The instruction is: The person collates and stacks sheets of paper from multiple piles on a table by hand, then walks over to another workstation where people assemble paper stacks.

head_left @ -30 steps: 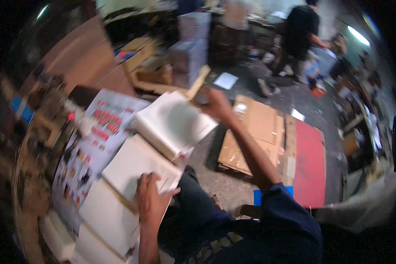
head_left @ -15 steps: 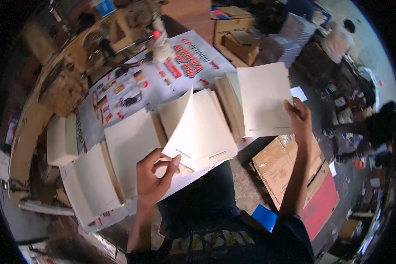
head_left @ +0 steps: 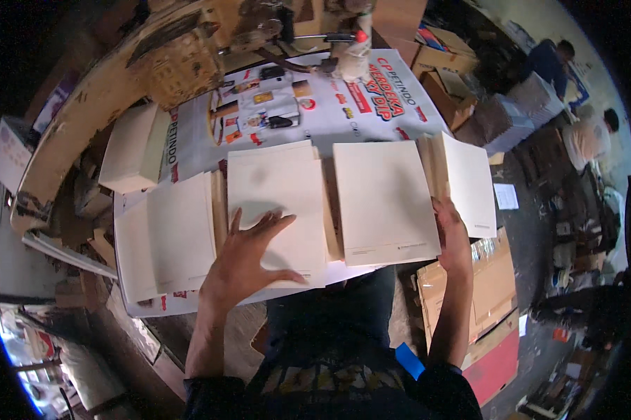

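Several piles of cream paper sheets lie in a row across the table in front of me. My left hand [head_left: 249,255] hovers open over the middle pile [head_left: 277,189], its fingers spread and its shadow on the top sheet. At the right, my right hand [head_left: 453,234] has its fingers curled at the right edge of a cream sheet [head_left: 385,199]; its grip is partly hidden. That sheet lies over the pile right of the middle one. Beyond this hand, another pile [head_left: 469,182] leans at the row's right end.
A thick paper block [head_left: 133,147] stands at the table's far left. A printed banner [head_left: 259,115] covers the table, with a wrapped post [head_left: 354,59] at its back. Flattened cardboard [head_left: 469,287] lies at my right. A person [head_left: 550,66] is at the far right.
My left hand has let go of the curled sheet corner and spread open. My right hand has come down and inward from the raised sheet at the right. The view has turned.
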Demonstrator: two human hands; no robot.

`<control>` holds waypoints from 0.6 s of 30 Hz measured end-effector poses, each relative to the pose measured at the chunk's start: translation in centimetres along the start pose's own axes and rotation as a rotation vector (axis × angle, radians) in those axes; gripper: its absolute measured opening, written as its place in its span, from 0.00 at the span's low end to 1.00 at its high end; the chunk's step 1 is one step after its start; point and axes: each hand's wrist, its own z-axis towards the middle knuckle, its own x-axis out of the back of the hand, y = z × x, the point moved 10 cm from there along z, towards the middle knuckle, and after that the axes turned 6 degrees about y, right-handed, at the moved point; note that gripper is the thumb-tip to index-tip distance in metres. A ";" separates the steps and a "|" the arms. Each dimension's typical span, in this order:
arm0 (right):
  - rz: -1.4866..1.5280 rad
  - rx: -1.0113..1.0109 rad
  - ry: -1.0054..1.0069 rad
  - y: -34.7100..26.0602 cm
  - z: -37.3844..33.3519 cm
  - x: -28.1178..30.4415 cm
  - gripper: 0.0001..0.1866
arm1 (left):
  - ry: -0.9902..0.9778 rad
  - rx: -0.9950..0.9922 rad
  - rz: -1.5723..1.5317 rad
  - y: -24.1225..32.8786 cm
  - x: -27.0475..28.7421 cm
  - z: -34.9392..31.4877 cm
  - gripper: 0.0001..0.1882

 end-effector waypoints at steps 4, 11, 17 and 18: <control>-0.295 0.034 0.023 -0.5 0.1 -0.7 0.33 | 0.068 -0.156 0.162 2.8 -0.4 -1.7 0.46; -0.492 0.204 -0.057 -1.6 -0.7 -3.0 0.21 | 0.106 0.011 -0.294 0.9 -0.2 -2.6 0.17; -0.236 0.268 0.103 -2.6 -1.4 -0.3 0.17 | 0.366 0.249 -0.633 -2.8 1.4 -3.2 0.09; -0.196 0.290 0.139 -3.9 -2.2 -0.3 0.19 | 0.344 0.308 -0.695 -3.5 0.9 -3.3 0.11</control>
